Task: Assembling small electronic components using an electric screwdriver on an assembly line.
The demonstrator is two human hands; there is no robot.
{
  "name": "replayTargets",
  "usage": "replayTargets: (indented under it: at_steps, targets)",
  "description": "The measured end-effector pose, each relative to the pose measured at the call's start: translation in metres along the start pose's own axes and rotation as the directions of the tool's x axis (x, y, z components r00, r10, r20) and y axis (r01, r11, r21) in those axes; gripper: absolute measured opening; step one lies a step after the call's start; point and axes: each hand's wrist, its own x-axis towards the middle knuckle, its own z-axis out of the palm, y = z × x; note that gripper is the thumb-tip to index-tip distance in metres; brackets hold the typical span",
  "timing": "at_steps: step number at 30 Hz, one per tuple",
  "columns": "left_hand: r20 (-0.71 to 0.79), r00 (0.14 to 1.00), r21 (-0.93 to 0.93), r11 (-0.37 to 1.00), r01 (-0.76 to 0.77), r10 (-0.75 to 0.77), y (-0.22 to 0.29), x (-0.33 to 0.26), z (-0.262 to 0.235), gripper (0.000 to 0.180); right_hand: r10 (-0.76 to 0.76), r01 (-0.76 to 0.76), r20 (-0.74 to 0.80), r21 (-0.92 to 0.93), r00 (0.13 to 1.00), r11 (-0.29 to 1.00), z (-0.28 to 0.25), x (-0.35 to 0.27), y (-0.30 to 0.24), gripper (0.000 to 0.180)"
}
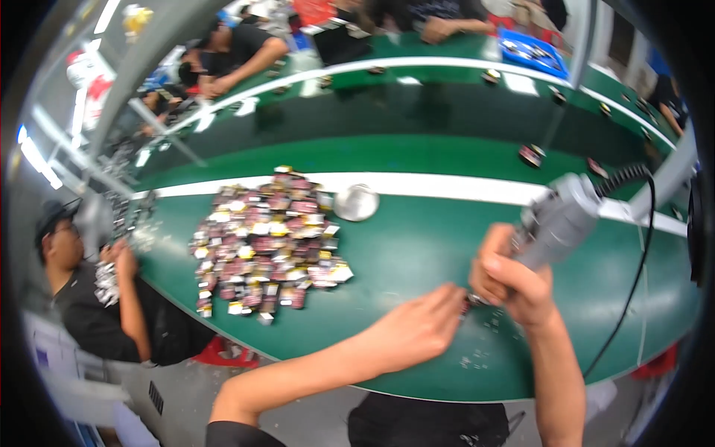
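My right hand [518,276] is wrapped round a grey corded power tool [562,220], whose body tilts up to the right. Its metal tip points down at the fingers of my left hand [424,328]. Those fingers pinch a small dark part [466,304] with a bit of red, mostly covered and blurred. Tool tip and part meet just above the green table [402,272]. Left of my hands lies a big heap of small pink, black and yellow parts [261,242], packed close together.
Beside the heap is a round silvery dish [357,203]. Small clear scraps [477,363] lie under my hands. A black cable [642,276] hangs from the tool at the right. Behind a white rail, a dark green belt [417,104] carries several parts. A person [112,290] works at the left.
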Motion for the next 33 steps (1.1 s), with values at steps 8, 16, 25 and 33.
replayTargets:
  at_steps: [8, 16, 25, 33]
  targets:
    - [-0.173, 0.945, -0.064, 0.961, 0.27, -0.277, 0.0, -0.037, -0.047, 0.033, -0.255, 0.25, 0.014, 0.142, 0.967, 0.958, -0.02, -0.035, -0.035, 0.017]
    - [-0.431, 0.646, 0.333, 0.554, 0.763, -0.63, -0.097, -0.129, -0.103, 0.032, -0.092, 0.191, -0.401, 0.214, 0.911, 0.958, -0.087, -0.066, -0.024, 0.013]
    - [-0.159, 0.938, -0.031, 0.951, 0.308, -0.309, -0.017, 0.034, -0.043, 0.033, -0.025, 0.261, -0.447, 0.474, 0.894, 0.841, -0.124, -0.05, -0.028, 0.015]
    - [0.053, 0.998, -0.113, 0.993, -0.024, 0.031, 0.026, 0.118, 0.022, 0.028, -0.063, 0.454, -0.657, 0.445, 0.751, 0.772, -0.168, -0.066, -0.04, 0.015]
